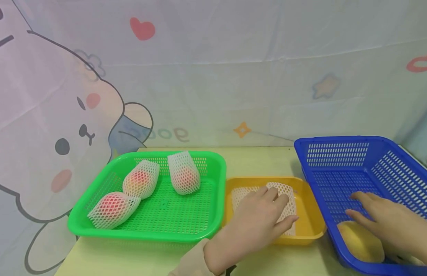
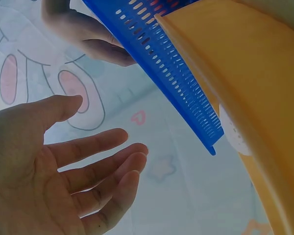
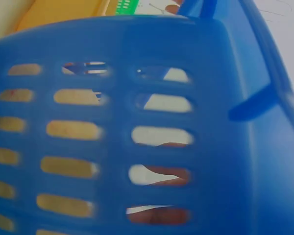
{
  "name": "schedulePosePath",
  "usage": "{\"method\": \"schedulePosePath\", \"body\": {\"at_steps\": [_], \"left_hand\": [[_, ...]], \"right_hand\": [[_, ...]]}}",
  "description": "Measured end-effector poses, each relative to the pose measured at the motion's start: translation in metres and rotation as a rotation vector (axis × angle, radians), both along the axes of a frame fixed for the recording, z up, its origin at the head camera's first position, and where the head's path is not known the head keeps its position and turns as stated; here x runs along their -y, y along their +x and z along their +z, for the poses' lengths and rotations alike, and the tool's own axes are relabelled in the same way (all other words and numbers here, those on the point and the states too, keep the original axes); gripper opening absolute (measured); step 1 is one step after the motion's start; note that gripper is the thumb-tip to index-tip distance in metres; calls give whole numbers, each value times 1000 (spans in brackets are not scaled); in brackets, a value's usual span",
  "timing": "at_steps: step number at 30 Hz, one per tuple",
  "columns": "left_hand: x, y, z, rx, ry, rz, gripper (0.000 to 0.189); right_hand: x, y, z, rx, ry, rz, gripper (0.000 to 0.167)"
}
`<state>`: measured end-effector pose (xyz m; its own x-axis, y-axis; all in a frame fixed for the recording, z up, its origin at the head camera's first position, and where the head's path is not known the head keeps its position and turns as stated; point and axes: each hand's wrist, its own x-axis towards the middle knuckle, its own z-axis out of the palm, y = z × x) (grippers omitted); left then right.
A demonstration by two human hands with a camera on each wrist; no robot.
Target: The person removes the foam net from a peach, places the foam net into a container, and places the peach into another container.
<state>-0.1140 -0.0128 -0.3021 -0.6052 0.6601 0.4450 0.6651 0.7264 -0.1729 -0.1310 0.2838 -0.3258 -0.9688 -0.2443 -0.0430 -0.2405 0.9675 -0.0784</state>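
My left hand (image 1: 256, 216) is over the shallow orange tray (image 1: 305, 214), above two white foam fruit nets (image 1: 241, 196). In the left wrist view its fingers (image 2: 95, 147) are spread and loosely bent, with nothing in the palm. My right hand (image 1: 392, 220) reaches into the blue basket (image 1: 321, 207), thumb and forefinger apart just over a yellow round fruit (image 1: 361, 241). Part of that fruit is hidden under the hand. In the right wrist view the blue basket's slotted wall (image 3: 112, 147) covers most of the hand and fruit.
At the left stands a green basket (image 1: 221, 191) with three reddish fruits in white foam nets, one of them a netted fruit (image 1: 184, 178) near its back wall. A pale yellow table (image 1: 258, 161) carries the containers, and a printed cloth (image 1: 216, 76) hangs behind.
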Motion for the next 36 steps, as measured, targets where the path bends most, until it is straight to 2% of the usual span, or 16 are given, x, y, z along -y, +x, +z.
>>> {"method": "schedulePosePath", "body": {"at_steps": [10,21,28,36], "left_hand": [[7,-2,3,-18,21,34,33],[12,-4,9,0,34,60,31],[15,-6,13,37,52,48,33],[19,-7,15,50,73,53,32]], "right_hand": [[9,3,-5,18,-22,-8,65],[15,3,-11,41,-16,-12,75],[23,8,-8,-58,-47,42,43],[41,13,-5,-81,-80,25,48]]}}
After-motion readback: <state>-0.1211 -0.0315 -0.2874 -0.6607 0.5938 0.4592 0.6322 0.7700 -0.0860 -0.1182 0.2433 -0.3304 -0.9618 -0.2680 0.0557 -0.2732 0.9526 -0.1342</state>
